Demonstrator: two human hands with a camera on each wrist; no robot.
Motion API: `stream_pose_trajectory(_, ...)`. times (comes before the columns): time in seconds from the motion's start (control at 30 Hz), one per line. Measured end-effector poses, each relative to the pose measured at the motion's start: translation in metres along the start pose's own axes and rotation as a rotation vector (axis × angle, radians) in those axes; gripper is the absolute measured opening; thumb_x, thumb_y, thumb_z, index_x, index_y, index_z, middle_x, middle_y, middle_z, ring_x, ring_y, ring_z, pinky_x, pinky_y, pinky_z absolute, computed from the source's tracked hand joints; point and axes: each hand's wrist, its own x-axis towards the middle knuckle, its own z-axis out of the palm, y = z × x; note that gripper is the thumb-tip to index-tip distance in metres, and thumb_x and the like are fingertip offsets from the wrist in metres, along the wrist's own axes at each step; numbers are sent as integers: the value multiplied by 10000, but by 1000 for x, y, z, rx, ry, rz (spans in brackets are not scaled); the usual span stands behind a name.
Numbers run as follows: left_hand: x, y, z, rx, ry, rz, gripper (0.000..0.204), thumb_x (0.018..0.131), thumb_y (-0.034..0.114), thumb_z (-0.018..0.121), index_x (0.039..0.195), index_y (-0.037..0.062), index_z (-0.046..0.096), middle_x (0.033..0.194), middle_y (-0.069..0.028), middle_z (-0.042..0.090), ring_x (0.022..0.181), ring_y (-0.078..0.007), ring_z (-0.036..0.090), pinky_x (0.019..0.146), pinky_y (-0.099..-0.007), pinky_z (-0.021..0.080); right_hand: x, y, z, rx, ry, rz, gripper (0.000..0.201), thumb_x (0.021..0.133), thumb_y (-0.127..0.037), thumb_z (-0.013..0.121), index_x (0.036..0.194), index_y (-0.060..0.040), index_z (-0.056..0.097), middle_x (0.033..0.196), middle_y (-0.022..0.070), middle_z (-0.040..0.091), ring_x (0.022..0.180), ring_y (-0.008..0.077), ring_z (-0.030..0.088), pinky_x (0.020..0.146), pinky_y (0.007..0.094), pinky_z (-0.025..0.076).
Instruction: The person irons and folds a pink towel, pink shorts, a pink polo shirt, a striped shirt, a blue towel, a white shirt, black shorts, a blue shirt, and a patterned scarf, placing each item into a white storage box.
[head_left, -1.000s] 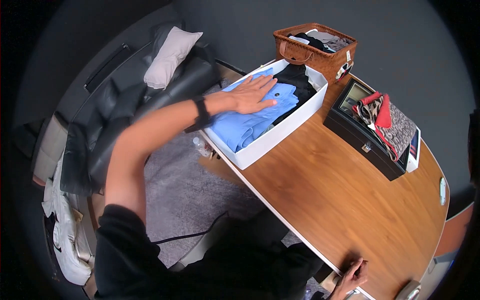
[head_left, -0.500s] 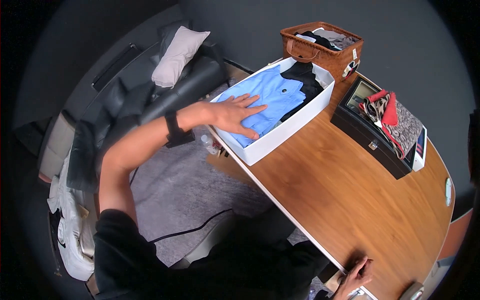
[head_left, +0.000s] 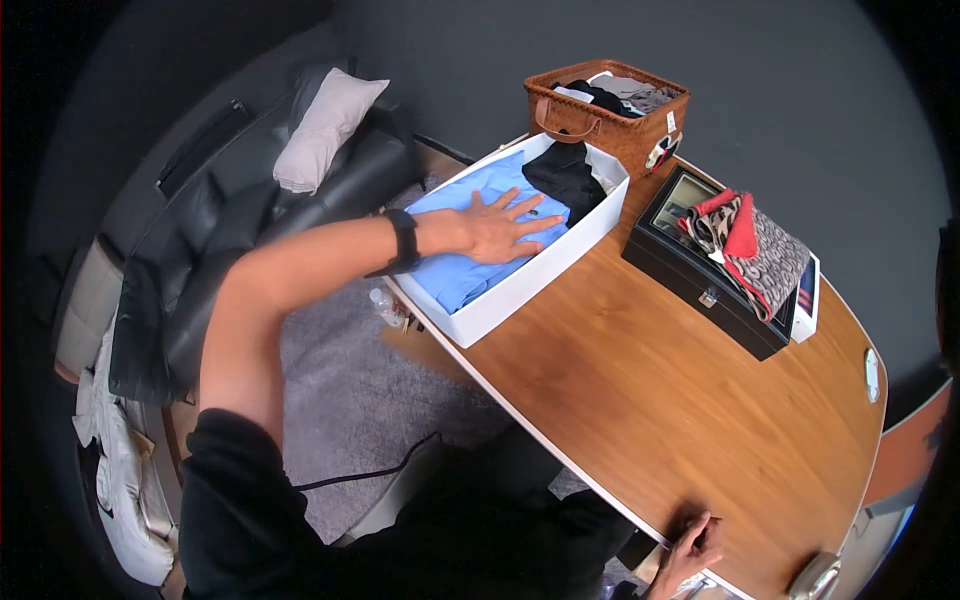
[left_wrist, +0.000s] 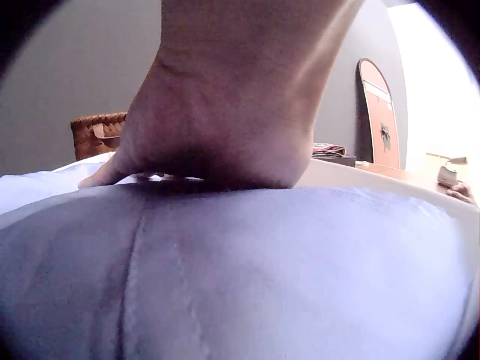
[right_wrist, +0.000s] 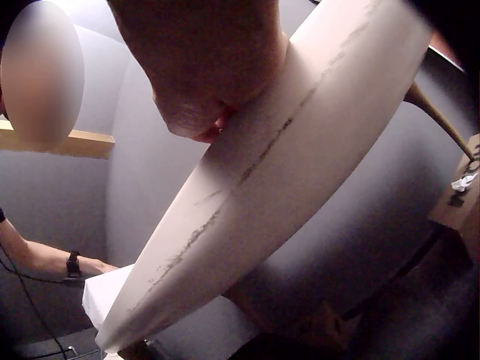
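Note:
My left hand (head_left: 492, 230) lies flat with fingers spread on a folded blue garment (head_left: 460, 270) in a white box (head_left: 540, 285). A small dark button shows on the garment close to the fingertips. In the left wrist view the heel of the hand presses on the blue cloth (left_wrist: 300, 262). Black clothing (head_left: 563, 180) fills the box's far end. My right hand (head_left: 690, 552) rests at the table's near edge with loosely curled fingers, holding nothing. The right wrist view shows this hand (right_wrist: 217, 90) against the table's edge.
Behind the box stands a brown woven basket (head_left: 630, 135) of clothes. A black case (head_left: 700, 285) with a patterned, red-trimmed cloth (head_left: 765, 250) on top sits on the wooden table (head_left: 650, 400). A plastic bottle (head_left: 385, 303) is below the table's left edge, near a black sofa (head_left: 340, 190).
My left hand slid toward the near end of the garment, then back toward its middle near the button. My right hand has stayed at the table edge. The head view shifted slightly.

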Motion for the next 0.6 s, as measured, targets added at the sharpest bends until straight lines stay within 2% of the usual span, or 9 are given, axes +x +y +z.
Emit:
stream_pose_trajectory(0.1, -7, 0, -4, -57, 59, 20, 653, 1087, 579, 308, 1670, 324, 164, 1740, -153, 63, 1591, -421, 84, 1214, -745, 173, 1, -12, 0, 5, -11, 24, 397, 1074, -195, 587, 732, 7, 587, 628, 12, 515, 571, 98, 430, 530, 289, 321)
stream_pose_trajectory(0.2, -12, 2, -9, -97, 223, 40, 655, 1090, 460, 422, 1658, 194, 234, 1727, -185, 111, 1584, -411, 145, 1233, -688, 221, 2, -13, -1, 35, -6, 37, 395, 1074, -197, 590, 736, 9, 583, 624, 8, 513, 571, 96, 432, 533, 288, 322)
stream_pose_trajectory(0.3, -23, 22, -22, -47, 325, 72, 644, 1052, 316, 537, 1618, 102, 316, 1711, -208, 166, 1563, -412, 226, 1242, -633, 263, 5, -21, -4, 54, 8, 27, 390, 1073, -202, 595, 745, 9, 588, 641, 13, 533, 582, 95, 453, 543, 281, 336)
stream_pose_trajectory(0.33, -25, 30, -25, -8, 426, 136, 619, 1003, 224, 607, 1568, 77, 403, 1675, -221, 270, 1526, -410, 317, 1232, -579, 316, 6, -24, -6, 52, 17, 25, 388, 1073, -204, 598, 749, 9, 591, 651, 16, 542, 587, 94, 463, 547, 277, 342)
stream_pose_trajectory(0.43, -22, 59, -49, 36, 495, 364, 591, 975, 186, 644, 1522, 60, 460, 1630, -217, 358, 1473, -392, 401, 1201, -529, 370, 9, -10, -15, 393, -23, 221, 379, 1071, -215, 609, 762, 5, 612, 700, 31, 581, 611, 97, 500, 565, 261, 372)
stream_pose_trajectory(0.47, -19, 70, -53, 70, 573, 443, 552, 948, 157, 671, 1466, 47, 517, 1520, -211, 507, 1379, -382, 508, 1149, -497, 426, 11, -11, -22, 409, -64, 310, 372, 1068, -222, 619, 769, 0, 627, 733, 40, 598, 621, 96, 514, 571, 246, 391)
stream_pose_trajectory(0.57, 8, 102, -59, 119, 500, 539, 505, 930, 152, 683, 1410, 43, 569, 1368, -202, 631, 1278, -375, 596, 1101, -486, 468, 15, -11, -34, 369, -63, 330, 366, 1066, -226, 625, 779, 0, 641, 729, 38, 606, 610, 89, 512, 564, 242, 397)
stream_pose_trajectory(0.6, 22, 113, -61, 140, 524, 595, 458, 908, 158, 701, 1340, 28, 619, 1168, -194, 714, 1094, -381, 686, 972, -489, 537, 17, -9, -41, 363, -79, 353, 357, 1065, -230, 630, 795, 3, 654, 719, 39, 608, 604, 84, 517, 558, 238, 403)
